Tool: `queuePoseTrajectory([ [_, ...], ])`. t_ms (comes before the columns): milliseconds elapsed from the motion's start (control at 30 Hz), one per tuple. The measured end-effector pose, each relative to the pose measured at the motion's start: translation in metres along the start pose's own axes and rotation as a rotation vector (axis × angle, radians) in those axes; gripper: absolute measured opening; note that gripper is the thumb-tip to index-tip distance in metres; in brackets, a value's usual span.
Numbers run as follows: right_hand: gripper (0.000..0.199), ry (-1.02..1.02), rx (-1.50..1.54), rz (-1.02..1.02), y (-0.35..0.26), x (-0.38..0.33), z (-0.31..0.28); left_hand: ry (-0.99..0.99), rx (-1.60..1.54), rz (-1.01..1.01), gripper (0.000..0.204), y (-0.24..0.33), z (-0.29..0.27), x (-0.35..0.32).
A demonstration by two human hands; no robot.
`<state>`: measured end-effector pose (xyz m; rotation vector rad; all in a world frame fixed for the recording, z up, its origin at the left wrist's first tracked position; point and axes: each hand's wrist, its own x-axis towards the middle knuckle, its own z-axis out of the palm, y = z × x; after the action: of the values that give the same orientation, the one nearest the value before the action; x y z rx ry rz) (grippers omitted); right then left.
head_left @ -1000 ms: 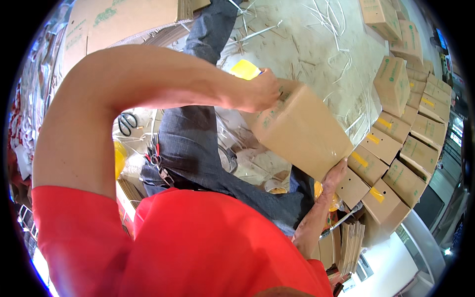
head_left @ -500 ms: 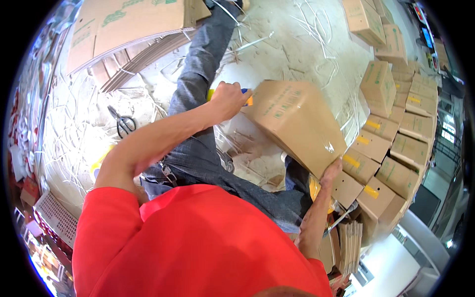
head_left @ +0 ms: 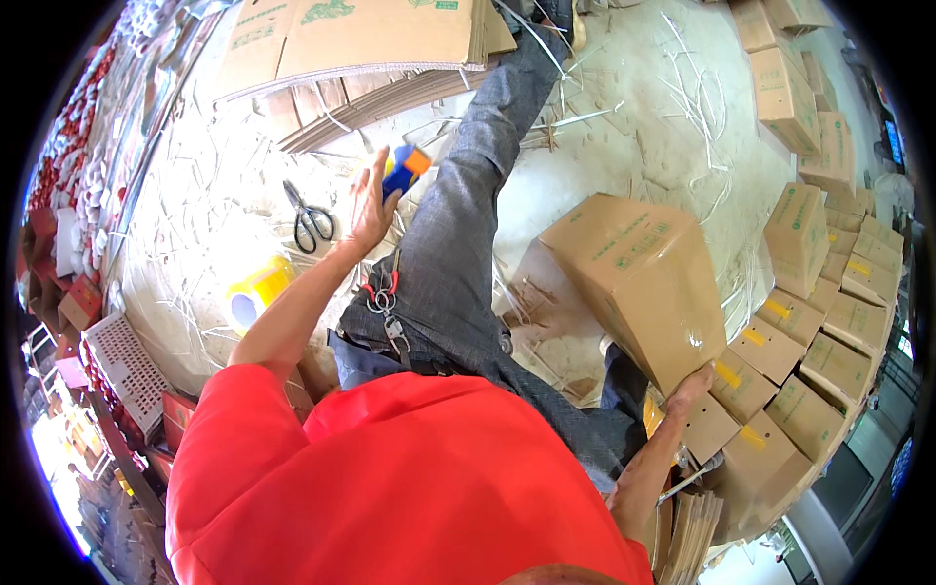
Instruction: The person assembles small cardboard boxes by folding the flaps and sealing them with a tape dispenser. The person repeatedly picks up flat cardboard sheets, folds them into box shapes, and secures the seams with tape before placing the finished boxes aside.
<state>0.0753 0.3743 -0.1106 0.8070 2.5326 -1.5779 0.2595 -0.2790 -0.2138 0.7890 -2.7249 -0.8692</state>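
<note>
My left hand (head_left: 369, 212) is at the left of my outstretched leg, its fingers straight and apart. Right beside its fingers and thumb is a blue and orange tape dispenser (head_left: 398, 177); I cannot tell whether they still touch. My right hand (head_left: 692, 385) grips the near lower corner of a brown cardboard box (head_left: 648, 283). The box stands tilted between my legs, with green print on its upper part and shiny clear tape near the held corner. Black-handled scissors (head_left: 308, 216) lie on the floor left of my left hand.
A yellow tape roll (head_left: 259, 292) lies by my left forearm. Flattened cardboard (head_left: 380, 44) is stacked at the far left. Rows of taped boxes (head_left: 770, 346) line the right side. White strapping strips (head_left: 697, 93) litter the floor. A white plastic crate (head_left: 127, 373) stands at the left.
My left hand has moved left from the box with the tape dispenser, and its fingers have opened out. My right hand stays on the box corner. The whole view has shifted.
</note>
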Motion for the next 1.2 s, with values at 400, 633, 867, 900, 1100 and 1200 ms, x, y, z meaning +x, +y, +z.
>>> queuePoseTrajectory([
  [400, 0.062, 0.019, -0.06, -0.066, 0.005, 0.003, -0.001, 0.062, 0.19, -0.044, 0.067, -0.08, 0.096, -0.017],
  [633, 0.058, 0.111, -0.12, -0.118, 0.015, 0.004, 0.007, -0.071, -0.754, 0.105, 0.039, 0.215, 0.05, 0.088],
  [867, 0.054, 0.161, -0.16, -0.119, -0.005, -0.003, 0.02, -0.51, -1.024, 0.176, 0.052, 0.329, 0.183, 0.091],
  [900, 0.054, 0.139, -0.146, -0.104, -0.009, -0.003, 0.021, -0.513, -1.059, 0.141, 0.053, 0.323, 0.199, 0.093],
  [1100, 0.053, 0.163, -0.132, -0.096, 0.007, -0.001, 0.004, -0.27, -0.665, 0.177, 0.05, 0.277, 0.255, 0.082],
  [1200, 0.052, 0.151, -0.128, -0.128, 0.016, 0.008, -0.002, -0.545, -0.299, -0.205, 0.052, 0.233, 0.283, 0.048],
])
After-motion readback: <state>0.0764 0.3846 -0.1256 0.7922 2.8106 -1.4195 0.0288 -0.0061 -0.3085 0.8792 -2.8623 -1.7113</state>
